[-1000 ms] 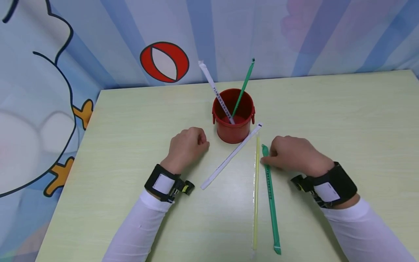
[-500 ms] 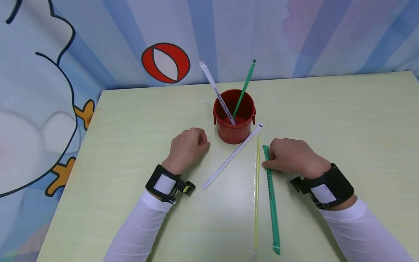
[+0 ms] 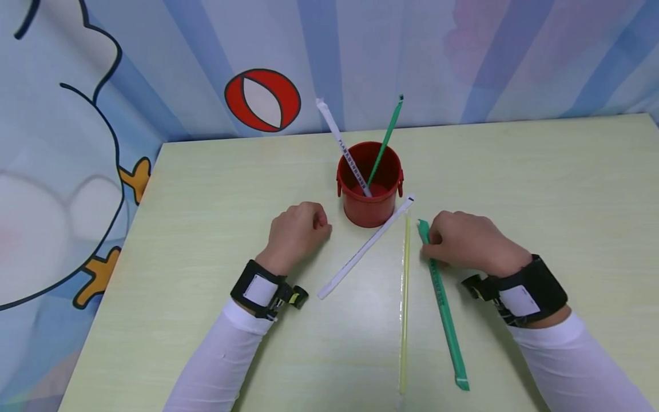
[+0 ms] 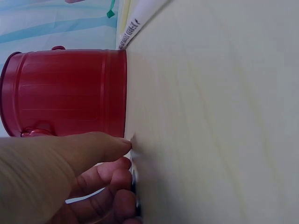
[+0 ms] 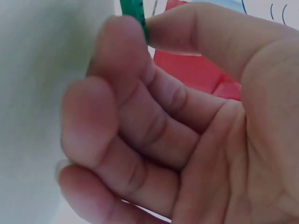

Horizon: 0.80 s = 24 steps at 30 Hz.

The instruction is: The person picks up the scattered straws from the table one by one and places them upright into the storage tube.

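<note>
In the head view my right hand (image 3: 467,241) pinches a green wrapped straw (image 3: 447,312) near its far end, between thumb and fingers. That straw lies slanted, its near end toward the right. The right wrist view shows a short piece of the green straw (image 5: 133,10) between thumb and fingertip; the other fingers are curled. My left hand (image 3: 297,233) rests on the table, loosely curled with nothing in it, left of the red bucket (image 3: 368,213). A white wrapped straw (image 3: 355,258) lies slantwise between the hands, and a yellow straw in clear wrap (image 3: 405,309) beside it.
Inside the bucket lean a white wrapped straw (image 3: 337,134) and a green wrapped straw (image 3: 389,129), both jutting above its rim. A blue printed curtain (image 3: 206,46) hangs behind the pale wooden table (image 3: 540,183).
The green straw in my right hand has shifted slightly right and away from me, and its near end has swung right, farther from the yellow straw. My left hand has stayed still.
</note>
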{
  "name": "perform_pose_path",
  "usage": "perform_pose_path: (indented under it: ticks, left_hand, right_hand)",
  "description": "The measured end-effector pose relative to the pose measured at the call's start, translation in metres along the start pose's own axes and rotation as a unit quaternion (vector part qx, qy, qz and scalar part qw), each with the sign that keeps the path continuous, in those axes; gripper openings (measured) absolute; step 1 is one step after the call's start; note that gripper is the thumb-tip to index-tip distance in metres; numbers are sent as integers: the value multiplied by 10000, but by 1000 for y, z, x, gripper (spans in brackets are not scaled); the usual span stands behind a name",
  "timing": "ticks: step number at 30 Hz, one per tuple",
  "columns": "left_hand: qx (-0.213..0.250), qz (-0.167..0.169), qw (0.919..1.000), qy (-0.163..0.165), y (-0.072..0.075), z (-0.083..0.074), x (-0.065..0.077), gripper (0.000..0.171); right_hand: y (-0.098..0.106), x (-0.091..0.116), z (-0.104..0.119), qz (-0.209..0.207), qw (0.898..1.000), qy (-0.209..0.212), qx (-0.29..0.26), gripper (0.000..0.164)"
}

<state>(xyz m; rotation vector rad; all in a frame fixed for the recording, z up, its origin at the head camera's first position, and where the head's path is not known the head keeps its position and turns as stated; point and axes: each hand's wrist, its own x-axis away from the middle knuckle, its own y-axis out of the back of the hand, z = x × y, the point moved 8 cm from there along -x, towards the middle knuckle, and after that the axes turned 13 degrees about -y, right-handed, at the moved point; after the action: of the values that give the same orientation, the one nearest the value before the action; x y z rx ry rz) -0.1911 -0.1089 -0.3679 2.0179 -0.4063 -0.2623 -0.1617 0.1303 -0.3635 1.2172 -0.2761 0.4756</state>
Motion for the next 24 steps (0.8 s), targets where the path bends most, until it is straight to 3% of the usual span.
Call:
perform_pose_path:
  ticks: [6, 12, 24]
  left_hand:
    - [-10, 5, 10000, -19, -1, 0, 1, 14]
    - [-58, -46, 9999, -103, 0, -1, -1, 14]
    - [-75, -69, 9999, -77, 1, 0, 1, 14]
  right_hand:
    - [14, 3, 2, -322, 9993, 113, -172, 38]
    - [30, 4, 5, -807, 9962, 98, -296, 30]
    - [54, 9, 21, -1946, 9780, 440, -607, 25]
